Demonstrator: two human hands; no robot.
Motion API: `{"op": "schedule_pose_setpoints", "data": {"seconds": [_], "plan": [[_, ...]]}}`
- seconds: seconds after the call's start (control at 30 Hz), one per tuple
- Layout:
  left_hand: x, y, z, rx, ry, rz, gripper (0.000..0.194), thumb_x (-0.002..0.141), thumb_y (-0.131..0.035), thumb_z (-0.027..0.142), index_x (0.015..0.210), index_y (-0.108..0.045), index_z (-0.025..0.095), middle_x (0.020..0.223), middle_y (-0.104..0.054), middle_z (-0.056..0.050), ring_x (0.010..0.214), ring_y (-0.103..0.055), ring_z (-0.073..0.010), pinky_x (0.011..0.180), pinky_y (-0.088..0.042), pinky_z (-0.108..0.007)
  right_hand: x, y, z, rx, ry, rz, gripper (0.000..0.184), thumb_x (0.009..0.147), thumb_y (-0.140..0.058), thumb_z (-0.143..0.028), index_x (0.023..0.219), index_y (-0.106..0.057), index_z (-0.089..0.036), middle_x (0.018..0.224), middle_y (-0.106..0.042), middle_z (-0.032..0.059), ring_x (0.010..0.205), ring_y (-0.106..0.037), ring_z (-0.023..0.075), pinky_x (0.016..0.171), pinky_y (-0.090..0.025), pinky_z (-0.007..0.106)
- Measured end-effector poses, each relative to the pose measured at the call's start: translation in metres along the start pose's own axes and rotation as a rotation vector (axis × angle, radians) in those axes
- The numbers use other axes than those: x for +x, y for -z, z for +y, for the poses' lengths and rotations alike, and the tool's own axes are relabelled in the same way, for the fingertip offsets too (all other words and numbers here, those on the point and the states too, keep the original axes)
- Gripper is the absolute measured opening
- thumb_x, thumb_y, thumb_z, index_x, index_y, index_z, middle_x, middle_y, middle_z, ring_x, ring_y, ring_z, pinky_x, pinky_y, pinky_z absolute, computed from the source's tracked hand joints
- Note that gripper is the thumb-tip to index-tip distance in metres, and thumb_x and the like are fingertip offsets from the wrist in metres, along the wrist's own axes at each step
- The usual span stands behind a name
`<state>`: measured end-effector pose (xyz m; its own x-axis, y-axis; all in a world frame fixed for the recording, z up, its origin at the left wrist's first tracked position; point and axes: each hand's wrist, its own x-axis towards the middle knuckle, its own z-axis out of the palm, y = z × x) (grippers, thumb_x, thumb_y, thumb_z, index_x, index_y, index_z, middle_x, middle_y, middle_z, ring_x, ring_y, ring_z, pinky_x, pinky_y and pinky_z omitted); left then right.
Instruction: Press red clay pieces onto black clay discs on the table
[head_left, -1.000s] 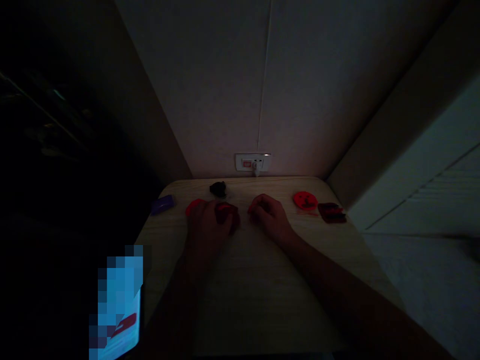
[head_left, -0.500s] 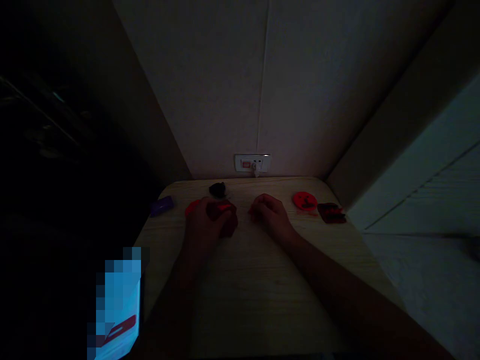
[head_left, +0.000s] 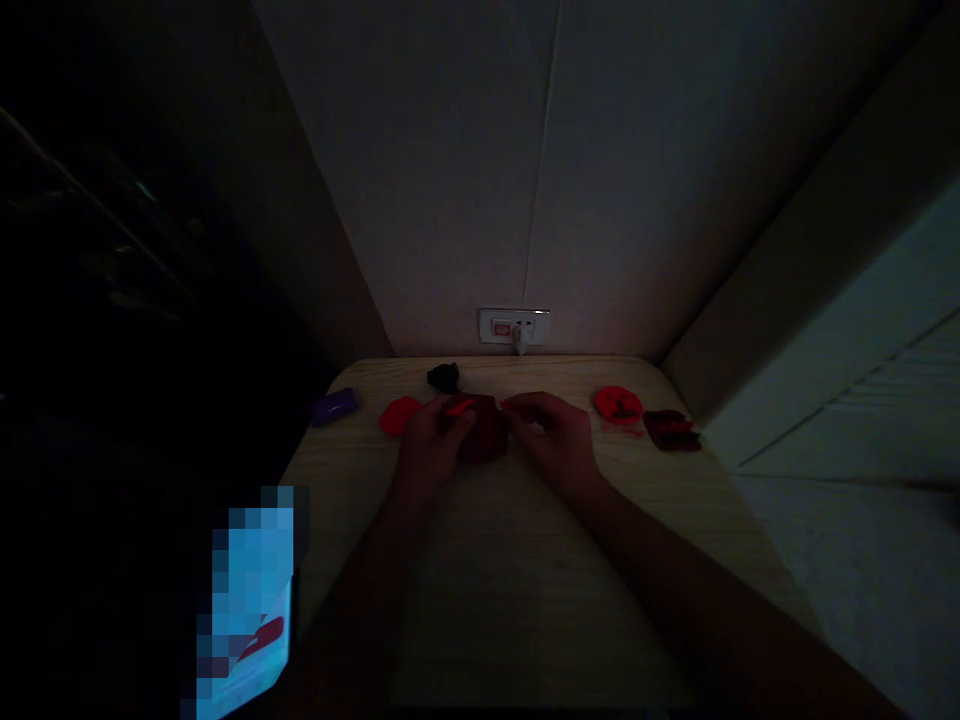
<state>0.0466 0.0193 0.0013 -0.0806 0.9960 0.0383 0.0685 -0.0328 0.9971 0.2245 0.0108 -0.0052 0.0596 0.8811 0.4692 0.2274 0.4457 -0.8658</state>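
Dark red piece [head_left: 486,440] near the desk's [head_left: 525,580] back edge is pinched by the left hand [head_left: 426,445]; whether the right hand [head_left: 562,440] grips it is unclear.

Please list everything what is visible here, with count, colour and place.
dark red piece: one, between the hands
bright red bits: two visible, at the fingers
plain disc: one, red, left of the hands
marked disc: one, red with dark marks, right rear
strip-topped piece: one, dark red and black, far right
lump: one, black, rear
block: one, purple, left rear
table: one, pale wood, below
socket plate: one, white, wall
plug: one, whitish, in plate
screen: one, blue, lower left
hands: two, bare, mid-table
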Motion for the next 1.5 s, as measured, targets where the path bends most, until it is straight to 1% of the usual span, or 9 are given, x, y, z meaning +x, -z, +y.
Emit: {"op": "schedule_pose_setpoints", "data": {"seconds": [0.13,0.27,0.57,0.83,1.07,1.2,1.3,1.37,1.5], "plan": [[-0.002,-0.004,0.001,0.0,-0.024,-0.06,0.032,0.077,-0.076,0.032,0.105,-0.077,0.016,0.106,-0.079,-0.01,0.097,-0.073,-0.0264,0.089,-0.055,-0.038,-0.002,0.003,-0.001,-0.195,0.253,-0.049,0.011,0.091,-0.068,-0.021,0.098,-0.076,-0.022,0.091,-0.077,0.0061,0.077,-0.07,0.018,0.068,-0.058,0.03],[-0.003,-0.005,0.003,-0.045,-0.004,-0.081,0.031,0.075,-0.077,0.03,0.103,-0.077,0.016,0.106,-0.079,-0.01,0.1,-0.073,-0.027,0.092,-0.055,-0.039,-0.001,0.004,0.001,-0.261,0.387,-0.061,0.016,0.091,-0.068,-0.014,0.101,-0.076,-0.023,0.093,-0.078,0.0061,0.086,-0.071,0.0204,0.077,-0.059,0.035],[-0.004,-0.011,0.002,-0.174,0.054,-0.066,0.035,0.073,-0.081,0.036,0.102,-0.077,0.016,0.101,-0.08,-0.009,0.092,-0.073,-0.0237,0.085,-0.055,-0.034,-0.002,0.005,-0.003,-0.252,0.422,-0.102,0.024,0.092,-0.064,-0.012,0.108,-0.078,-0.025,0.102,-0.074,0.009,0.094,-0.071,0.0213,0.079,-0.06,0.035],[-0.008,-0.013,0.004,-0.259,0.084,-0.026,0.035,0.069,-0.085,0.036,0.097,-0.076,0.015,0.096,-0.079,-0.008,0.085,-0.072,-0.0201,0.08,-0.054,-0.03,-0.003,0.005,-0.005,-0.285,0.454,-0.135,0.027,0.09,-0.064,-0.016,0.111,-0.078,-0.026,0.114,-0.068,0.0109,0.081,-0.065,0.0178,0.071,-0.059,0.034],[-0.01,-0.013,0.006,-0.194,0.064,0.005,0.032,0.071,-0.082,0.035,0.095,-0.076,0.014,0.094,-0.078,-0.008,0.085,-0.072,-0.0208,0.079,-0.054,-0.031,-0.003,0.003,-0.009,-0.191,0.264,-0.056,0.007,0.086,-0.073,-0.028,0.089,-0.078,-0.023,0.106,-0.07,0.0095,0.081,-0.066,0.018,0.068,-0.057,0.033],[-0.01,-0.013,0.007,-0.125,0.052,0.053,0.033,0.07,-0.083,0.035,0.095,-0.075,0.016,0.093,-0.078,-0.007,0.084,-0.071,-0.0212,0.078,-0.054,-0.031,-0.001,-0.003,-0.005,0.044,-0.061,-0.046,0.033,0.078,-0.082,-0.038,0.106,-0.075,-0.022,0.099,-0.074,0.0077,0.076,-0.067,0.0178,0.065,-0.057,0.03],[-0.011,-0.013,0.008,-0.163,0.067,0.034,0.034,0.068,-0.083,0.035,0.094,-0.074,0.016,0.093,-0.078,-0.008,0.085,-0.071,-0.0216,0.079,-0.055,-0.033,-0.001,-0.007,-0.002,0.243,-0.281,-0.172,0.031,0.078,-0.081,-0.046,0.096,-0.077,-0.021,0.086,-0.077,0.0051,0.076,-0.071,0.0195,0.068,-0.058,0.031],[-0.011,-0.014,0.007,-0.161,0.075,0.049,0.035,0.066,-0.084,0.035,0.093,-0.074,0.015,0.093,-0.077,-0.008,0.085,-0.071,-0.0214,0.08,-0.055,-0.034,-0.001,-0.008,-0.002,0.31,-0.341,-0.211,0.028,0.078,-0.08,-0.048,0.087,-0.079,-0.021,0.082,-0.078,0.0042,0.073,-0.071,0.0194,0.067,-0.057,0.03],[-0.011,-0.016,0.005,-0.107,0.073,0.093,0.031,0.065,-0.084,0.034,0.088,-0.073,0.016,0.087,-0.076,-0.006,0.081,-0.069,-0.0199,0.077,-0.054,-0.032,-0.001,-0.008,0.0,0.343,-0.382,-0.179,0.026,0.073,-0.084,-0.044,0.084,-0.08,-0.021,0.079,-0.079,0.0034,0.068,-0.071,0.0188,0.064,-0.056,0.029]]}}
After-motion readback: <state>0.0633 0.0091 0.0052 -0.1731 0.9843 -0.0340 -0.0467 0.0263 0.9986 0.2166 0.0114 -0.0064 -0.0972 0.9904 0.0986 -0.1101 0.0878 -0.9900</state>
